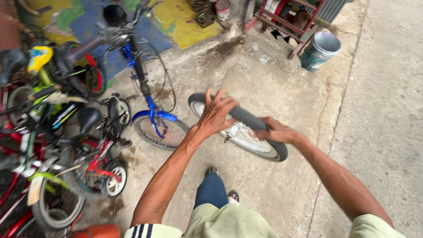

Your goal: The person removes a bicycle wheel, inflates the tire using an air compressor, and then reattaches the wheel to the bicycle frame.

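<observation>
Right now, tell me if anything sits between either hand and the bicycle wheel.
Nothing visible does. The left hand rests on the tyre at the top of the bicycle wheel, fingers spread, and the right hand grips the tyre further along the rim. The blue bicycle stands apart, off to the left.

A blue bicycle (150, 101) is standing on the concrete floor (282, 88). Small red bicycles (88, 163) are leaning beside it at left. A grey bucket (320, 50) is sitting near a red metal rack (291, 26).
</observation>
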